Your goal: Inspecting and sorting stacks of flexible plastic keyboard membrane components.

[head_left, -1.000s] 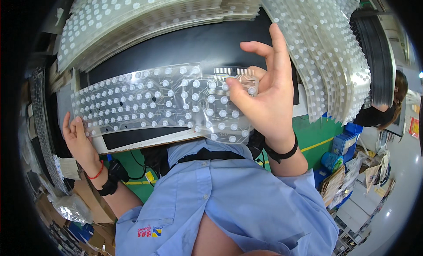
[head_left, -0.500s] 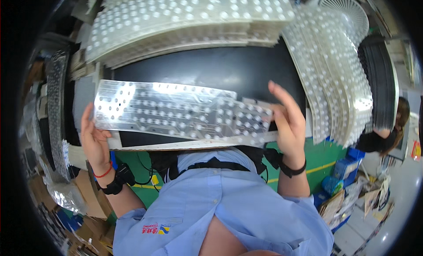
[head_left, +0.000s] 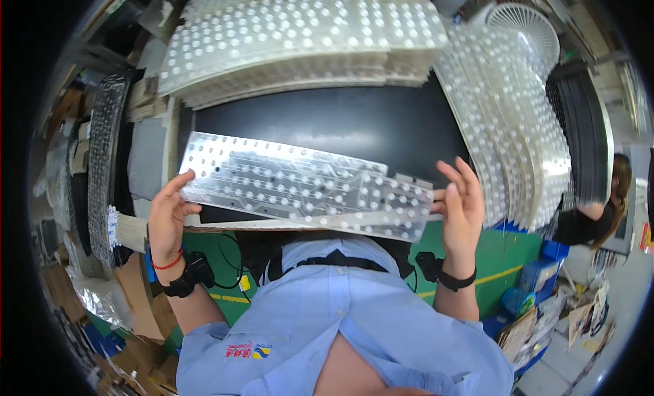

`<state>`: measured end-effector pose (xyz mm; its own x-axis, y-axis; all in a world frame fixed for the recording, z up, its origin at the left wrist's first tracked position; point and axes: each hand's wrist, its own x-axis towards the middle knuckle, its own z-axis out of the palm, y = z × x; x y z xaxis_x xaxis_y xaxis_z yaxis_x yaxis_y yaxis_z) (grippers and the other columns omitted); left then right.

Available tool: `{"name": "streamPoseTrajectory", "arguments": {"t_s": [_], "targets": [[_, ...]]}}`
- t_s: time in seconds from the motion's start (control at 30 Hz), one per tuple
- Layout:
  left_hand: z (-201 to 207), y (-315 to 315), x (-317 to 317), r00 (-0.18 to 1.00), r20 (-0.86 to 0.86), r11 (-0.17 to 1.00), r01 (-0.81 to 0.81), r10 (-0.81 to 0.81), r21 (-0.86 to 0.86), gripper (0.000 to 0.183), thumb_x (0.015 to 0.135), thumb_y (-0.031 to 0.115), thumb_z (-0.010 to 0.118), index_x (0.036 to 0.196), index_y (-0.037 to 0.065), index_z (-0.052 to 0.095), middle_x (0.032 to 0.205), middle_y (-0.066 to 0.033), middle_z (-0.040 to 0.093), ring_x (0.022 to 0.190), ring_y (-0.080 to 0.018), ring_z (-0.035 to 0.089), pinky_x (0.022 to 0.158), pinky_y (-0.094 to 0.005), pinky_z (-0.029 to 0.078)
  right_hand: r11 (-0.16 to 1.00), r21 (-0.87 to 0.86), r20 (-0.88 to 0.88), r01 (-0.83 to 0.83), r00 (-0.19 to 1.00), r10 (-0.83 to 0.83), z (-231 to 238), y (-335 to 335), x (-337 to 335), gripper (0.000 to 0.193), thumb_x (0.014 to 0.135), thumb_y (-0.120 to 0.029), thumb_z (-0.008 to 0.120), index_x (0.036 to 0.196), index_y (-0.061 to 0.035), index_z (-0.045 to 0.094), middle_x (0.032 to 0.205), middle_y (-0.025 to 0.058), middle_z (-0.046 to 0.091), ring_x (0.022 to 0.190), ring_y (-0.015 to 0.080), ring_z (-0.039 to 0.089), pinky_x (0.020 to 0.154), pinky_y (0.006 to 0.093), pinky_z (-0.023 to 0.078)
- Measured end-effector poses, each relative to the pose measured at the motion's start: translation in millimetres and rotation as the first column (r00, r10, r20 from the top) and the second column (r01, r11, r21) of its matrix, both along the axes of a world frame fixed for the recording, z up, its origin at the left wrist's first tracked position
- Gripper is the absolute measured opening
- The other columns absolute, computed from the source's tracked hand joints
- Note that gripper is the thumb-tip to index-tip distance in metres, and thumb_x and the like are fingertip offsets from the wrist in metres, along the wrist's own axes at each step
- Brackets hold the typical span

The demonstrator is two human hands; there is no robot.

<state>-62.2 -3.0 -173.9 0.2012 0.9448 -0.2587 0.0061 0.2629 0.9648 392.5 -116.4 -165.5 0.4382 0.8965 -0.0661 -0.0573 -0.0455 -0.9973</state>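
Note:
A clear keyboard membrane sheet (head_left: 306, 188) with silvery traces and rows of round whitish dots spans the space between my hands, its right end tilted lower. My left hand (head_left: 167, 217) pinches its left edge, thumb and fingers closed on the corner. At the other end, my right hand (head_left: 463, 208) has the right edge between thumb and a finger, while its other fingers point up. Below the sheet lies a black work surface (head_left: 320, 123) with a pale front edge.
A tall stack of dotted membrane sheets (head_left: 300, 38) stands at the back. More fanned sheets (head_left: 507, 123) lie on the right, beside a white fan (head_left: 524, 31) and black sheets (head_left: 586, 130). Dark patterned sheets (head_left: 109, 157) stand left. Another person (head_left: 599, 212) is at far right.
The sheet has shifted slightly right within the view, and its right end has dipped nearer my body. My right hand's raised fingers have lowered; both hands still hold the edges.

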Motion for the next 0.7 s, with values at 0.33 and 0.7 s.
{"name": "streamPoseTrajectory", "arguments": {"t_s": [0.33,0.7], "targets": [[-15.1,-0.9,-3.5,0.977,-0.115,0.984,-0.176,0.179,0.035,0.037,0.099,0.011,0.049,0.133,-0.004,0.05,0.119,-0.0085,0.06,0.082,-0.0043,0.057,0.069,-0.0188,0.05,0.957,-0.266,-0.11,-0.118,0.99,0.091,-6.1,-5.5,-11.1,0.022,0.097,-0.018,0.058,0.097,0.0041,0.064,0.079,0.007,0.068,0.066,0.0107,0.066,0.055,0.0196,0.049],[-26.9,4.6,-11.0,0.936,-0.037,0.929,-0.343,0.351,0.139,0.035,0.099,0.009,0.048,0.132,-0.005,0.051,0.126,-0.0101,0.058,0.089,-0.0055,0.056,0.068,-0.0182,0.047,0.982,-0.142,-0.185,-0.123,0.978,0.096,-0.1,39.5,-29.5,0.025,0.094,-0.008,0.06,0.113,0.0069,0.056,0.087,0.0118,0.069,0.075,0.0124,0.066,0.063,0.0233,0.052]]}}
